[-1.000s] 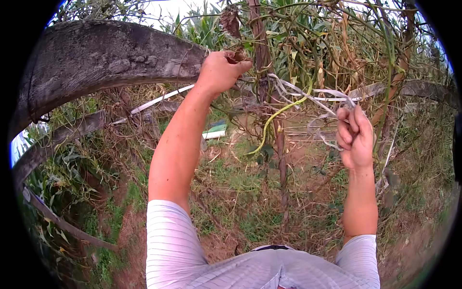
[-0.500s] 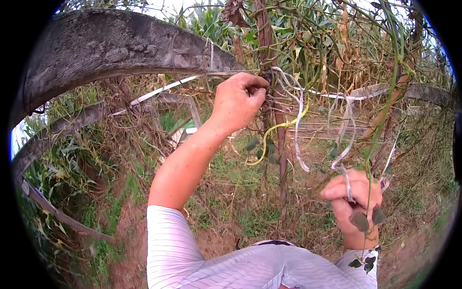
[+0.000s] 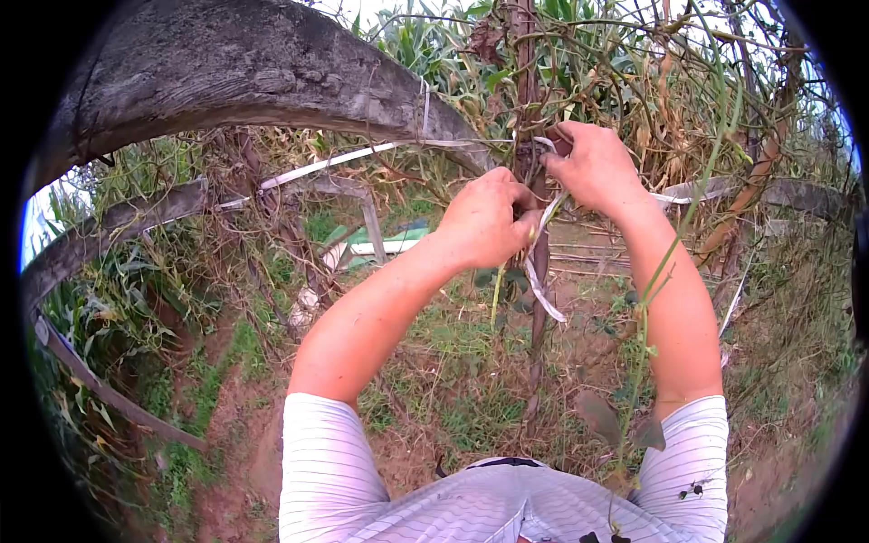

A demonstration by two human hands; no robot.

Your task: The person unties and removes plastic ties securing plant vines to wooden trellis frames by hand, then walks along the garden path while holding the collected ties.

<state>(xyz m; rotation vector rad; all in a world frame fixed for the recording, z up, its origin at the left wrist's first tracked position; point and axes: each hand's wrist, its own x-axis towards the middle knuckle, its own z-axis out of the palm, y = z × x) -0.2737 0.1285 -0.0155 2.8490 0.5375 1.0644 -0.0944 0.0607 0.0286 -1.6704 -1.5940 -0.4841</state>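
Note:
My left hand (image 3: 487, 217) is closed beside the upright wooden pole (image 3: 525, 90), its fingers pinched on the pale strip near the yellow-green stem (image 3: 497, 299). Just above and to the right, my right hand (image 3: 593, 165) has its fingers curled at the pole, pinching the same whitish strip. A loose end of the pale strip (image 3: 543, 294) hangs below both hands. The fingertips are partly hidden, and I cannot make out how the strip runs round the pole.
A thick grey curved beam (image 3: 272, 77) crosses the upper left. A white strap (image 3: 335, 161) runs from it towards the pole. Tangled vines (image 3: 634, 54) hang at the upper right, and a leafy stem (image 3: 644, 335) dangles before my right arm. Corn plants stand behind.
My right hand has moved up and left from the lower right to the pole. My left hand has shifted right and slightly down. The hands are now close together at the strip.

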